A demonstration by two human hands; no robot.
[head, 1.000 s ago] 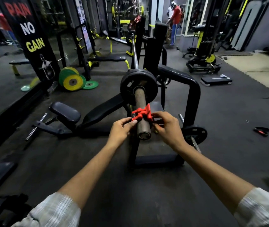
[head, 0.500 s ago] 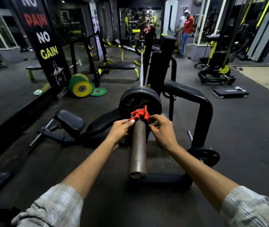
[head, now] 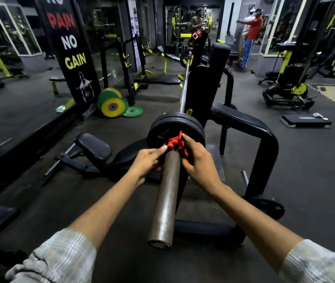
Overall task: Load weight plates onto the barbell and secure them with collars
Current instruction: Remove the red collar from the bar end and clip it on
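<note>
The barbell's brown sleeve (head: 166,197) runs from the frame's lower middle up to two black weight plates (head: 158,127) stacked on it. A red collar (head: 175,144) sits around the sleeve right against the outer plate. My left hand (head: 147,162) grips the collar's left side, and my right hand (head: 200,162) grips its right side, fingers wrapped over it. The bar's shaft (head: 184,88) continues away to the rack, with another red collar (head: 195,36) at its far end.
The black bench rack frame (head: 264,144) stands right of the sleeve, a small black plate (head: 270,207) on its peg. A bench pad (head: 93,149) lies to the left. Yellow and green plates (head: 113,106) lean by a banner. Two people stand far back.
Both hands have slid the red collar along the sleeve from near its end up against the black plates. The camera has moved closer and tilted up.
</note>
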